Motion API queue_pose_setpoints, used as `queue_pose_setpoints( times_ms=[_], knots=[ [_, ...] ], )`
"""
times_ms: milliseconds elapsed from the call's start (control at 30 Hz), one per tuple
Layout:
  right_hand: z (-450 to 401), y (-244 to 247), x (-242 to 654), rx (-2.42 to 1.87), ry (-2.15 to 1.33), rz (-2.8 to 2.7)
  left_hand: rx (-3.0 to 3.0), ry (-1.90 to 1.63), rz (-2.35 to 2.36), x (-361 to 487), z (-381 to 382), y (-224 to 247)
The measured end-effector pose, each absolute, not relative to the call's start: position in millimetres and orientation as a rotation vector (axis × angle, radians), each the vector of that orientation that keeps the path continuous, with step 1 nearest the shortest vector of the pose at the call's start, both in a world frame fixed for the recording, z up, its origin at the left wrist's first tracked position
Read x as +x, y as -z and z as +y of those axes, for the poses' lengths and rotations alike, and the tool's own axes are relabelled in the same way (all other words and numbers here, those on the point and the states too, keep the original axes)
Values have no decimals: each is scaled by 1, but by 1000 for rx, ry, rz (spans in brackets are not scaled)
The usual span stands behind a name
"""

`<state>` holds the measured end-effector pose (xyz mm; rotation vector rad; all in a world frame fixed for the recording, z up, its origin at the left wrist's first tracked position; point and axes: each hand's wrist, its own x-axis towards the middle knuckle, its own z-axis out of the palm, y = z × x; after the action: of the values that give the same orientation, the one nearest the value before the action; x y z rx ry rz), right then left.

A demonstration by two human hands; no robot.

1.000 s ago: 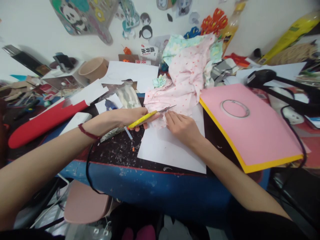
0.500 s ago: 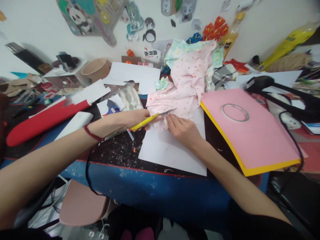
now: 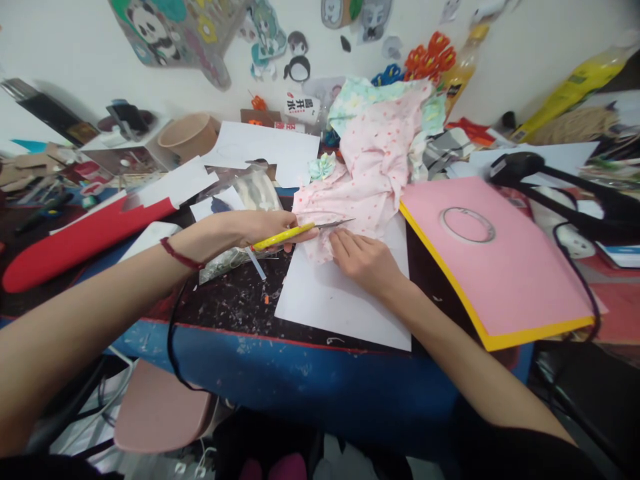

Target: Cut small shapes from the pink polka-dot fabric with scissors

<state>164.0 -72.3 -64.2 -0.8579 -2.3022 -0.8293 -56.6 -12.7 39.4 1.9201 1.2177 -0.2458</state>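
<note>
Scissors [image 3: 285,237] held in left hand [image 3: 264,225], blades over the near part of the pink cloth [image 3: 373,157]. Right hand [image 3: 364,261] pinches the cloth's near edge, just beside the blades. Cloth lies rumpled on the counter [image 3: 233,293], partly over white paper [image 3: 340,303].

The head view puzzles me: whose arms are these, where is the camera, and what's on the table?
No machine here: one person works bare-handed, seen from a camera worn on their head, looking forward and down. The left hand holds yellow-handled scissors; the right hand touches pink dotted cloth. The cloth lies partly over white paper on a dark, cluttered tabletop. To the right, a ring rests on a pink sheet; to the left lies a long red piece.
</note>
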Motion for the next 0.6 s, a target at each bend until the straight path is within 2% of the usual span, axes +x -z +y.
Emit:
queue_pose_setpoints(
  times_ms=[233, 467, 600],
  knots=[
    [-72, 65, 164, -820, 926, -2259, 1753, 238, 1222, -56, -10, -40],
    [-72, 60, 168, -925, 809, -2220, 2135, 338, 1184, -66, -12, -45],
    [-71, 55, 173, -1000, 767, -2040, 2182, 263, 1185, -70, -27, -54]
  ],
)
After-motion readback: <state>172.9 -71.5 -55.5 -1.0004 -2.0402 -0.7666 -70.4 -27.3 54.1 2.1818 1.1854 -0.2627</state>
